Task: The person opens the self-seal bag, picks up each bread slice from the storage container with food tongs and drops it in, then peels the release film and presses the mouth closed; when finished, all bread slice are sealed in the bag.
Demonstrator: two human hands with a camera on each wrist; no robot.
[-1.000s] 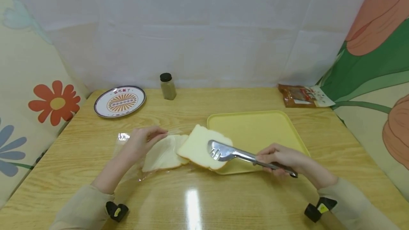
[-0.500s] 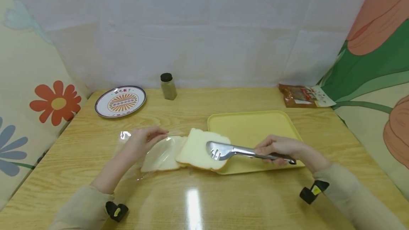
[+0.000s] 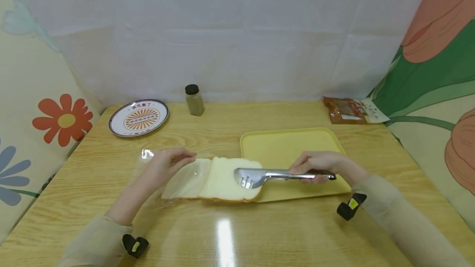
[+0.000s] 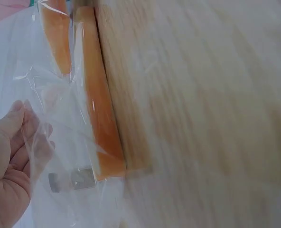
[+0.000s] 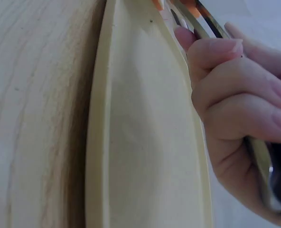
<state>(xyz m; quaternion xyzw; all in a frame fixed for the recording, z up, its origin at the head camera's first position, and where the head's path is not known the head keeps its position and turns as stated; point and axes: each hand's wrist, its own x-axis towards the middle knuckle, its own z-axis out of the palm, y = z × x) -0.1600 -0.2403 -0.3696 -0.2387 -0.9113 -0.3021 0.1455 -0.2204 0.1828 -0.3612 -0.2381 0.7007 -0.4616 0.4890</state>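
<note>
My left hand (image 3: 163, 168) pinches the film of a clear plastic bag (image 4: 60, 109), at its upper edge. A slice of white bread (image 3: 191, 178) lies inside the bag. In front of its right side is another bread slice (image 3: 220, 180), out of the bag and reaching over the left edge of the yellow tray (image 3: 289, 145). My right hand (image 3: 320, 166) grips metal tongs (image 3: 276, 174) by the handle. Their slotted upper arm lies over this slice; the lower arm is hidden. In the left wrist view, one bread piece (image 4: 57, 38) stands apart from the lower one (image 4: 100, 109).
A patterned plate (image 3: 139, 118) sits at the back left of the wooden table (image 3: 178, 234). Beside it stands a black-capped jar (image 3: 194, 101). A brown food packet (image 3: 352, 111) lies at the back right, near the wall cloth.
The right hand with the tongs has shifted slightly left. The bread slice in the tongs has turned from tilted to nearly level and come lower in the picture. My left hand stays nearly still.
</note>
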